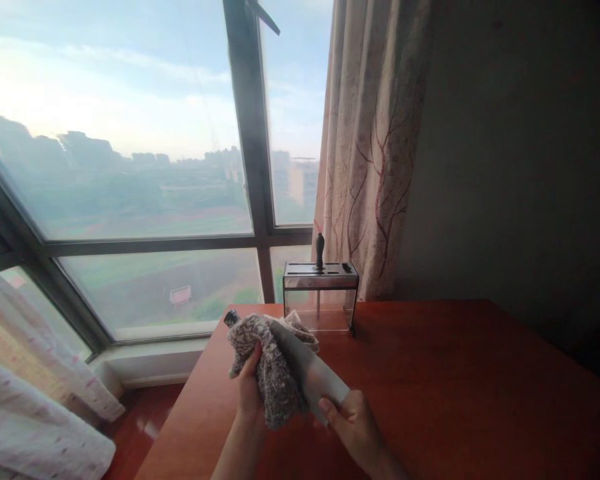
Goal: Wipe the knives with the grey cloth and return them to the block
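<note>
A kitchen knife with a wide grey blade is held slantwise above the table. My left hand is closed round a grey-and-white fluffy cloth, which is bunched over the knife's handle end. A dark end piece sticks out past the cloth at the upper left; most of the handle is hidden. My right hand pinches the blade near its lower right end, thumb on top. Beyond the hands stands a clear knife holder with a dark slotted top, and a black-handled tool sits upright in it.
The reddish-brown wooden table spreads under and to the right of my hands. A large window lies ahead, its sill at the table's left. A patterned curtain hangs behind the holder, another curtain at the lower left.
</note>
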`<state>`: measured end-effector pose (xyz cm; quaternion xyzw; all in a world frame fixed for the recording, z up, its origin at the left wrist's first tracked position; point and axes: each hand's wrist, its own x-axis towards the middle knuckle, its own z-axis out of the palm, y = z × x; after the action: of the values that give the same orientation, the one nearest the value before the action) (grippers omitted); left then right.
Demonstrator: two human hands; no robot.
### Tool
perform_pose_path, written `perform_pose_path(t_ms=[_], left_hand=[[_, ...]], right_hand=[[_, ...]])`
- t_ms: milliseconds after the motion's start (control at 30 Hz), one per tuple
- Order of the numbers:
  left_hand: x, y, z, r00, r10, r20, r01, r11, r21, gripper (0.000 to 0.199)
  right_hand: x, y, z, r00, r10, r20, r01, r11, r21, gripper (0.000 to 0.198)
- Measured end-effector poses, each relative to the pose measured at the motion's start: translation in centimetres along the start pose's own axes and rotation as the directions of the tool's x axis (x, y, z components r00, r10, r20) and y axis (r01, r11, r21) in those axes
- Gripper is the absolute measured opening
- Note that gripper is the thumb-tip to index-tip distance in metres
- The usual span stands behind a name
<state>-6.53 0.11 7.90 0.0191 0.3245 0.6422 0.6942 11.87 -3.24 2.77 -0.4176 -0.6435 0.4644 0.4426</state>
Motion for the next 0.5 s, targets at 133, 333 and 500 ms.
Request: perform_pose_path(t_ms=[133, 333, 500], left_hand=[[0.5, 0.2, -0.3, 1.000, 0.015, -0.013, -0.016, 1.000, -0.026, 0.035], [0.8, -1.3, -0.3, 0.998, -0.025, 0.066, 0.029, 0.998, -0.051, 0.037], [0.2, -3.8, 0.1, 0.988, -0.135, 0.075, 0.133, 0.991, 0.034, 0.036]], right_hand=[[0.0, 0.3, -0.4, 0.993, -0.121, 0.018, 0.122, 0.974, -0.192, 0.057], [0.0, 0.5, 0.0, 0.996, -0.090, -0.020, 0.087, 0.990, -0.112, 0.054], [0.2, 0.4, 0.4, 0.999, -0.022, -0.044, 0.018, 0.997, -0.069, 0.060]])
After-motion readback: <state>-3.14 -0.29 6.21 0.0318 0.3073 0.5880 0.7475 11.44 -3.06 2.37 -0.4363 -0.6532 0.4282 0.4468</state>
